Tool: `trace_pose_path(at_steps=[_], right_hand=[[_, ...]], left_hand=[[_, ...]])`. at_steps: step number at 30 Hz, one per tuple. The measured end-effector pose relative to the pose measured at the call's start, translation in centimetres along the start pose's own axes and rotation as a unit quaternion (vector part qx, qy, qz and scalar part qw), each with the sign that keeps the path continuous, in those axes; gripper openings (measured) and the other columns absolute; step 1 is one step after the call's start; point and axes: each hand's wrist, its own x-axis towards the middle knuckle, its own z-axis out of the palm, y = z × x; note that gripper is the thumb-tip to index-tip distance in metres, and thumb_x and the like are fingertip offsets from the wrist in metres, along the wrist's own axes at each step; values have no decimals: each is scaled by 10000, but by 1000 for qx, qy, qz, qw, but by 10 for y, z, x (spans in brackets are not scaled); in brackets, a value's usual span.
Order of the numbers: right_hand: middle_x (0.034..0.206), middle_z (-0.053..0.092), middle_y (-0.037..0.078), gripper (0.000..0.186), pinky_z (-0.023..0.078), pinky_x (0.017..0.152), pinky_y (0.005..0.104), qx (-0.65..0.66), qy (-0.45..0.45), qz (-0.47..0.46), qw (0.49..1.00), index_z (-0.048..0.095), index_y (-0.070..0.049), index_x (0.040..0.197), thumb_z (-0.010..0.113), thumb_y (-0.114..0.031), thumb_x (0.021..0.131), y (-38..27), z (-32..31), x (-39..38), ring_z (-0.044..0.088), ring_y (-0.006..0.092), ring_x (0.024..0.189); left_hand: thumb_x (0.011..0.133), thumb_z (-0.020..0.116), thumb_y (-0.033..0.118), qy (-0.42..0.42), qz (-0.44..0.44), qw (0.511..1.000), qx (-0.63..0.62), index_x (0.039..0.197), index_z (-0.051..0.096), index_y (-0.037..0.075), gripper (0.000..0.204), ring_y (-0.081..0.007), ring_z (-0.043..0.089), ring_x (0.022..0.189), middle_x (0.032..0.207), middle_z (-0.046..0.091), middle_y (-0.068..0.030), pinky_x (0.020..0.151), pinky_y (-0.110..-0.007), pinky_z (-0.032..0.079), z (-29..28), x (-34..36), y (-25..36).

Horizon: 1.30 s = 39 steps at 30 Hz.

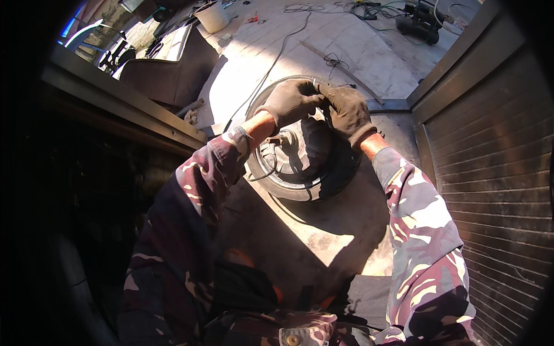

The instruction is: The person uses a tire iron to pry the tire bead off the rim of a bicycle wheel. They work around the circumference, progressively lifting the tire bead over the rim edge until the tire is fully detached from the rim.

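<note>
A wheel with a black tyre [288, 192] and a broad metal hub [294, 151] lies in front of me, partly in sunlight. From the hub's left side a short dark cable [273, 168] curves out. At the tyre's far edge, my gloved left hand [293, 101] is closed with its fingers bent toward the right hand. My right hand [348, 111], gloved too, curls over the same edge from the right, and the fingers of both nearly meet. A small pale bit [315, 84] shows between them; what it is I cannot make out. The gloves hide their fingertips.
A ribbed metal panel [496, 190] stands at my right, and a metal frame edge [127, 104] runs along the left. Beyond lie a dark-sided box [167, 72], a white bucket [212, 17], a thin rod [346, 72], loose cables [283, 52] and a black compressor-like machine [418, 24].
</note>
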Motion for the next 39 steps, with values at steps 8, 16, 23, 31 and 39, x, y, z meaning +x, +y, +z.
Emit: trace_pose_path(at_steps=[8,16,23,31,39], right_hand=[[1079,791,160,298,566,865,466,38,-13,15,999,788,-142,1217,773,-142,920,11,-2,-4,744,386,1002],[1051,803,128,305,595,874,456,53,3,19,998,789,-148,1208,743,-77,916,9,1,-3,755,367,990],[1239,758,146,405,534,1057,455,27,88,87,992,732,-129,1299,785,-278,927,17,6,-7,697,357,1187],[1318,727,158,478,510,1125,428,69,-27,386,920,753,-101,1295,790,-417,938,18,4,-3,660,343,1288],[1282,741,162,444,514,1119,431,63,-27,387,919,766,-101,1274,777,-393,940,9,-4,2,670,338,1272]], left_hand=[[946,808,410,104,164,921,339,1151,807,134,344,-349,764,893,1009,763,-169,770,-444,592,-18,-8,12],[994,748,300,73,209,905,363,1131,803,120,233,-359,734,875,942,742,-158,774,-449,576,-19,-3,-14],[1024,711,279,39,194,945,260,1096,772,56,243,-360,736,873,952,752,-193,781,-438,562,-11,-14,-14],[1013,720,270,-33,224,910,347,971,707,55,219,-414,696,851,890,672,-176,729,-506,540,2,-43,-21],[959,735,274,-32,263,869,418,906,709,78,204,-395,700,802,845,661,-165,696,-501,531,3,-44,-11]])
